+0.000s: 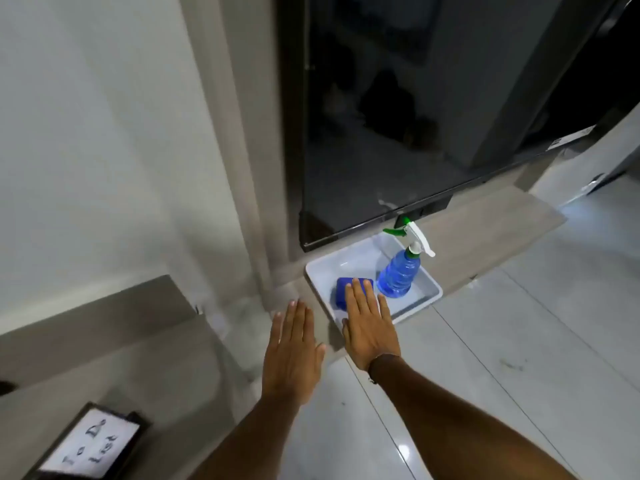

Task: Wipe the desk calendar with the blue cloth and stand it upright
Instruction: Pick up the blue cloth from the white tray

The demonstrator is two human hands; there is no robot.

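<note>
The blue cloth point(344, 289) lies folded in a white tray point(322, 275) on the floor ledge. My right hand point(369, 323) hovers flat over the cloth with fingers spread, hiding its right part. My left hand point(292, 351) is stretched out flat to the left of the tray, holding nothing. At the bottom left a dark-framed desk calendar point(91, 441) with a white "To Do List" face lies on a grey surface.
A blue spray bottle point(398, 273) with a white and green trigger stands in the tray's right half. Behind the tray rises a dark glass door point(398, 133). White floor tiles point(519, 341) spread to the right; a white wall point(104, 133) is at left.
</note>
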